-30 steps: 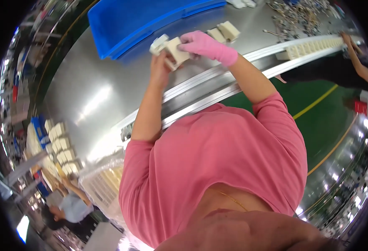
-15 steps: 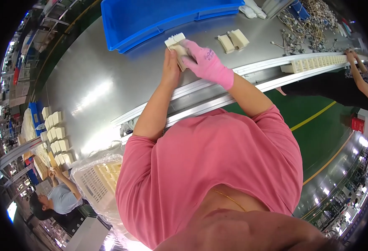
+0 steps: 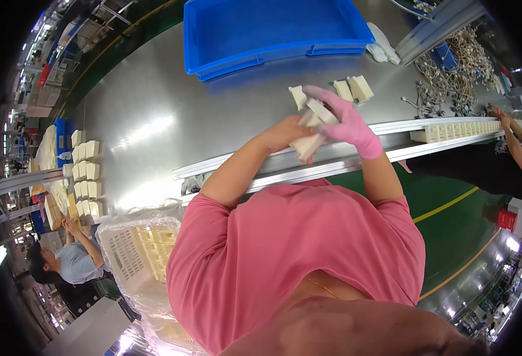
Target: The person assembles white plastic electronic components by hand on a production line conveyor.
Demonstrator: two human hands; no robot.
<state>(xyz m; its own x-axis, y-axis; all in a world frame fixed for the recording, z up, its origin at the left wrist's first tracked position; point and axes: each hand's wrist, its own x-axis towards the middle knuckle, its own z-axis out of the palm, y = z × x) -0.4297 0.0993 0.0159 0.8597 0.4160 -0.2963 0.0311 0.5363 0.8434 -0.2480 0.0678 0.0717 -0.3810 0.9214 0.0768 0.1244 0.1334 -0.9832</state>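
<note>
Cream moulded plastic pieces (image 3: 308,146) are between my two hands over the metal rail at the bench's near edge, tilted and smeared by motion. My bare left hand (image 3: 283,134) grips them from the left, its fingertips partly hidden. In a pink glove, my right hand (image 3: 351,123) curls round the upper right end, with a paler block-shaped part (image 3: 322,111) under its fingers. How the pieces join cannot be made out. Just beyond the hands, a cream piece (image 3: 297,97) appears to rest on the bench. Two similar pieces (image 3: 353,89) stand close together farther right.
A large blue bin (image 3: 261,58) sits at the back of the metal bench (image 3: 148,113). White gloves (image 3: 383,46) and tangled cables (image 3: 459,74) lie to its right. Stacked cream parts (image 3: 86,172) stand far left. A plastic-lined basket (image 3: 124,255) is near left; co-workers are at both sides.
Both hands have come nearer me and right relative to the bin, turning the pieces between them. A cream piece now shows separately just beyond the hands. The whole view has shifted.
</note>
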